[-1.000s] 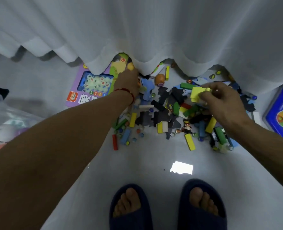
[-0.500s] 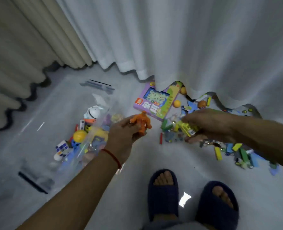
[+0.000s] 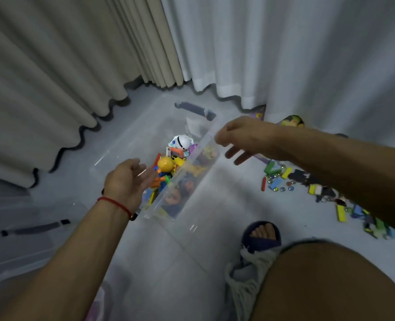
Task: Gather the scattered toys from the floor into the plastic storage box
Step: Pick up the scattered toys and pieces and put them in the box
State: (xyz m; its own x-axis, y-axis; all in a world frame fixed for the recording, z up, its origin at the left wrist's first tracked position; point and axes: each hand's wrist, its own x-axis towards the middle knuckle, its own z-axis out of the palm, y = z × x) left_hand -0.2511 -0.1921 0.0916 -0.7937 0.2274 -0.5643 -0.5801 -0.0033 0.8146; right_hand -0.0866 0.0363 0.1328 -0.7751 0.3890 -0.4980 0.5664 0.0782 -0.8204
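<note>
1. Plastic storage box (image 3: 127, 135): clear, on the floor (image 3: 226, 205) by the curtains (image 3: 53, 77); holds a yellow ball (image 3: 166, 163) and a white round toy (image 3: 183, 142).
2. Left hand (image 3: 127, 181): over the box, grip spread, empty.
3. Right hand (image 3: 242, 135): over the box's near rim, fingers loose, holding nothing.
4. Scattered toys (image 3: 319, 188): blocks and marbles on the floor, to the right, well apart from the box.

A white curtain (image 3: 307, 54) hides part of the toy pile (image 3: 319, 193), and the purple game box (image 3: 260, 114) barely shows.
</note>
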